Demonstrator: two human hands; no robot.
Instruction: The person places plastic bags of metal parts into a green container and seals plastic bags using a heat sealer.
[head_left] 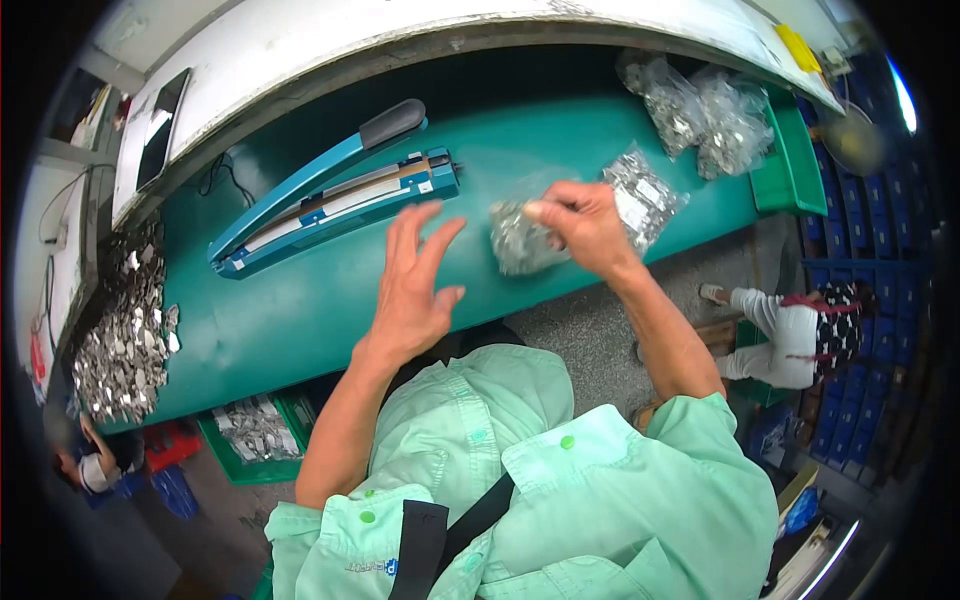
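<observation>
Here's the right hand over the green work surface, thumb and bent fingers pinching the top of a clear plastic bag, with greyish, shiny pieces showing inside it. The held bag is blurred at the edges, so whether it hangs free or touches the surface I cannot tell. Over to the left hand, and it's open, fingers spread and curved, nothing in its grip, just in front of the blue sealer-like device. That one lies at a slant across the surface, its long arm raised over the bed and ending in a dark grey handle. Just beyond the right hand lies a filled bag with a white label on it, silvery pieces packed inside. Further up, two more filled bags sit side by side, right by a green tray at the far right end. At the other end, a loose heap of silvery pieces spreads along the left edge (quite a glitter off that lot!), and below the surface there's a green crate holding more of the same sort. Out to the right, beyond the surface, another person in pale trousers is in view.
</observation>
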